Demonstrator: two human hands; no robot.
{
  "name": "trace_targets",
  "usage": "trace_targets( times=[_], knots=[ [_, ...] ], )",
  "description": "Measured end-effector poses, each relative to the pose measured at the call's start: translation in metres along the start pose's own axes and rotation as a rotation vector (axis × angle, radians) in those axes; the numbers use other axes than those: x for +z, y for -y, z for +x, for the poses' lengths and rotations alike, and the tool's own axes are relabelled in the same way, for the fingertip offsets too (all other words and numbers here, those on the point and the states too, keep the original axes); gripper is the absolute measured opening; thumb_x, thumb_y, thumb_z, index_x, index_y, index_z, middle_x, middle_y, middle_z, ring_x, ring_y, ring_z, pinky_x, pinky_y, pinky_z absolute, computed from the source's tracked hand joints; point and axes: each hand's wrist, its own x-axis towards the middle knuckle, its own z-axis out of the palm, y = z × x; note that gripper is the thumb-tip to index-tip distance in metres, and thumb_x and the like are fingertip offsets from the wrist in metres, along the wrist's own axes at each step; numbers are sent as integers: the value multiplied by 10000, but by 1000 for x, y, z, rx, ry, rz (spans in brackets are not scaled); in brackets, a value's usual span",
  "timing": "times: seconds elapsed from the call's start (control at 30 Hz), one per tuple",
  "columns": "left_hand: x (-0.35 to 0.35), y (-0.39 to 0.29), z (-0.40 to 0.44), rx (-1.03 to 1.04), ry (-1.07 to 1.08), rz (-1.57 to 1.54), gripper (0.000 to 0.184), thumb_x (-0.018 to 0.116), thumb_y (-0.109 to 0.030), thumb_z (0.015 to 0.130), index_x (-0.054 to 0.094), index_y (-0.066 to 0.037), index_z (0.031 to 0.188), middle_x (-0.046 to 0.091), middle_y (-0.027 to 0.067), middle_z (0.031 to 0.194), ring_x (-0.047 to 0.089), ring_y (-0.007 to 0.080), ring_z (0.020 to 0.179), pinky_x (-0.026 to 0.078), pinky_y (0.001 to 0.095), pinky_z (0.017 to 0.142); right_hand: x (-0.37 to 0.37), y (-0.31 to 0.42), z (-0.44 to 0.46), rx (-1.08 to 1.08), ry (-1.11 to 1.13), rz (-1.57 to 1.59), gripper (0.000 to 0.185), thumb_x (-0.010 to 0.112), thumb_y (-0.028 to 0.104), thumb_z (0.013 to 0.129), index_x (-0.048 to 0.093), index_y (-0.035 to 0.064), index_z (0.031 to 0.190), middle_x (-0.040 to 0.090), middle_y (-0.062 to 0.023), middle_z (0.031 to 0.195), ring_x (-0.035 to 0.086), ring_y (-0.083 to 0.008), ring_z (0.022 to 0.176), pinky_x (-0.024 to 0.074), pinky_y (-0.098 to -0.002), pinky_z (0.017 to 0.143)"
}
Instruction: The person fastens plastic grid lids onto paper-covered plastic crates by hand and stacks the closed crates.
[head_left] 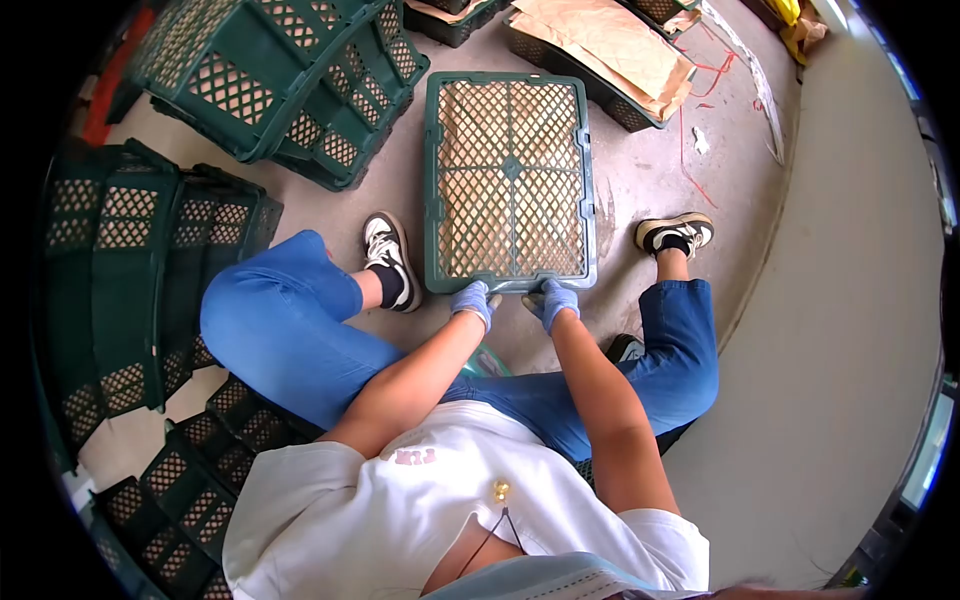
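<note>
Between my feet a green plastic crate with a lattice surface (511, 180) shows its top, and brown material is visible through the openings. My left hand (475, 302), in a light blue glove, grips the near edge of the crate left of its middle. My right hand (551, 301), gloved the same way, grips that edge a little further right. Both sets of fingers are curled at the rim, and the fingertips are partly hidden under it.
Stacked green crates (110, 280) stand at the left, with more stacks (290, 80) at the upper left. A dark crate (625, 108) topped with brown paper (605, 50) lies beyond. Red string (683, 150) lies on the floor beside a pale wall (830, 300).
</note>
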Motion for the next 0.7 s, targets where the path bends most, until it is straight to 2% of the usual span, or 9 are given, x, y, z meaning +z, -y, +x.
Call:
trace_targets(
  times=[0.1,0.13,0.23,0.27,0.3,0.43,0.5,0.63,0.7],
  knots=[
    [1,-33,-25,213,-91,87,232,605,-66,790,599,-40,1020,607,64,940,613,198,733,537,357,555,19,-38,26,46,53,99,173,502,166,919,566,11,961,610,-164,886,616,-293,761,584,-438,691],
    [-11,-44,0,273,-51,160,175,610,-88,795,614,-12,953,628,63,835,613,196,642,528,336,524,35,-49,23,67,58,190,173,502,173,922,560,18,975,604,-160,895,608,-286,785,580,-438,708],
    [-27,-108,16,222,4,471,264,619,-149,826,588,17,1029,640,137,905,647,255,720,549,394,582,98,-72,-8,85,-39,380,170,502,174,932,546,40,1026,584,-156,956,596,-285,855,569,-437,769],
    [-28,-110,19,73,10,373,354,612,-190,859,533,38,1118,609,195,1019,653,340,818,561,474,653,104,-66,-14,127,-34,413,166,501,170,934,548,45,1032,581,-154,972,596,-285,861,569,-436,772],
    [-25,-118,1,45,53,407,395,602,-201,876,488,46,1163,567,226,1103,636,402,882,557,520,700,103,-63,-17,166,-41,447,162,500,167,936,549,51,1037,579,-152,988,596,-286,868,569,-434,776],
    [-22,-118,-12,-10,-16,390,368,601,-188,876,498,28,1156,579,250,1091,627,435,890,551,537,713,97,-61,-4,211,-35,393,159,493,151,942,560,44,1040,586,-133,1047,584,-278,943,561,-434,818],
    [-15,-117,-6,11,-85,390,368,619,-207,815,568,20,1100,611,231,1080,635,376,927,538,470,756,94,-62,5,216,-34,418,125,508,93,917,580,36,1002,599,-131,1036,586,-271,947,556,-440,829],
    [-33,-90,116,188,-110,659,344,600,-198,761,617,16,1029,634,175,1056,647,280,915,528,389,761,105,-57,1,161,-107,417,108,520,18,869,582,47,953,607,-123,995,602,-257,896,567,-425,793],
    [-27,-102,68,188,-23,525,270,581,-96,810,586,-7,1065,618,133,1031,639,275,870,557,427,735,101,-61,11,128,-75,366,102,523,17,864,579,47,943,606,-116,986,609,-255,871,572,-409,781]
  ],
)
